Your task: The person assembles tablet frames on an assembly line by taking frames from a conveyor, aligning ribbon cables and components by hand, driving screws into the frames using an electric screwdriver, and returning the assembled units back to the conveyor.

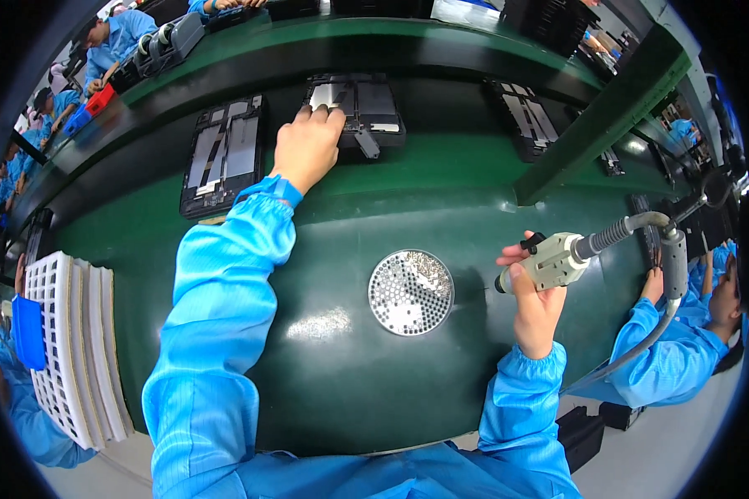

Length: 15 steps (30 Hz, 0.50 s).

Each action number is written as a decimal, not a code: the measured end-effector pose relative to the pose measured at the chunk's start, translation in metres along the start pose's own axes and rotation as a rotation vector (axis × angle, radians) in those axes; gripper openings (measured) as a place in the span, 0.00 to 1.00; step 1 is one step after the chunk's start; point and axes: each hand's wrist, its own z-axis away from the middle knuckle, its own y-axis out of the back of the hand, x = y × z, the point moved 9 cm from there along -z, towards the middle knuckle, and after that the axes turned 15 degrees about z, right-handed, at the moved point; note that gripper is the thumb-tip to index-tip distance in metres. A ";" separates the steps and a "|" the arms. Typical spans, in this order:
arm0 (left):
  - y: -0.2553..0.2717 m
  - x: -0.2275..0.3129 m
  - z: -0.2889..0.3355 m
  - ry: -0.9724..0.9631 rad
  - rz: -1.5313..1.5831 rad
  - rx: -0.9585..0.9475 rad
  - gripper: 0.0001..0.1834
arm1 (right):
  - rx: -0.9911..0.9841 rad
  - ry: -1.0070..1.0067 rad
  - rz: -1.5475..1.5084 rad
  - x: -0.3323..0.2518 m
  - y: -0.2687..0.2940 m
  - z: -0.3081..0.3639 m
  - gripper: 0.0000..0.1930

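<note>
My left hand [310,145] reaches to the back of the bench, its fingers close together and curled over the near left part of an opened tablet-like device [373,100]. The fingertips and thumb are partly hidden there. A small dark grey piece [367,144] sticks out at the device's near edge. At the right, my right hand [537,303] is closed around a pale electric screwdriver [553,264], held roughly level with its dark nose toward the left. Between my arms lies a round perforated dish [411,293] with small screws in many holes and a loose heap at its upper right.
Similar opened devices lie at left [223,158] and right [522,119]. A green post [603,116] rises at the right. The screwdriver's cable [670,312] hangs beside it. White grid trays [66,349] with a blue bin [28,331] stand left. A co-worker [670,349] sits right.
</note>
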 end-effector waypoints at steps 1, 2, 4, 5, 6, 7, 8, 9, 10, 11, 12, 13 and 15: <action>0.023 0.007 0.012 -0.043 -0.011 0.044 0.17 | -0.011 0.007 -0.003 -0.002 -0.002 0.000 0.23; 0.036 0.021 0.024 -0.100 0.003 0.079 0.17 | -0.006 -0.005 0.008 0.001 0.001 0.003 0.23; 0.076 0.040 0.064 -0.151 0.040 0.148 0.22 | -0.006 0.002 0.007 -0.001 0.002 0.004 0.23; 0.089 0.047 0.087 -0.153 0.012 0.131 0.26 | -0.004 -0.014 0.009 0.001 0.002 0.004 0.23; 0.105 0.052 0.110 -0.138 -0.012 0.111 0.29 | -0.002 0.001 -0.006 -0.001 0.001 0.004 0.23; 0.123 0.062 0.130 -0.106 -0.029 0.085 0.28 | -0.002 0.015 -0.022 -0.003 0.000 0.003 0.23; 0.134 0.071 0.150 -0.084 -0.072 0.074 0.25 | 0.003 0.038 -0.015 -0.004 0.001 0.004 0.22; 0.144 0.078 0.172 -0.056 -0.114 0.068 0.21 | -0.011 0.024 -0.018 -0.002 -0.001 0.002 0.22; 0.151 0.085 0.192 -0.030 -0.143 0.050 0.20 | -0.011 0.076 -0.046 -0.005 -0.002 -0.001 0.22; 0.154 0.090 0.209 -0.004 -0.162 0.027 0.18 | -0.008 0.120 -0.065 -0.007 -0.003 -0.002 0.22; 0.151 0.094 0.223 0.026 -0.155 -0.023 0.18 | 0.002 0.130 -0.061 -0.008 -0.002 -0.002 0.22; 0.145 0.099 0.235 0.053 -0.145 -0.073 0.18 | -0.009 0.136 -0.048 -0.012 -0.003 -0.003 0.21; 0.131 0.097 0.248 0.147 -0.098 -0.212 0.21 | -0.010 0.128 -0.051 -0.017 -0.008 -0.007 0.20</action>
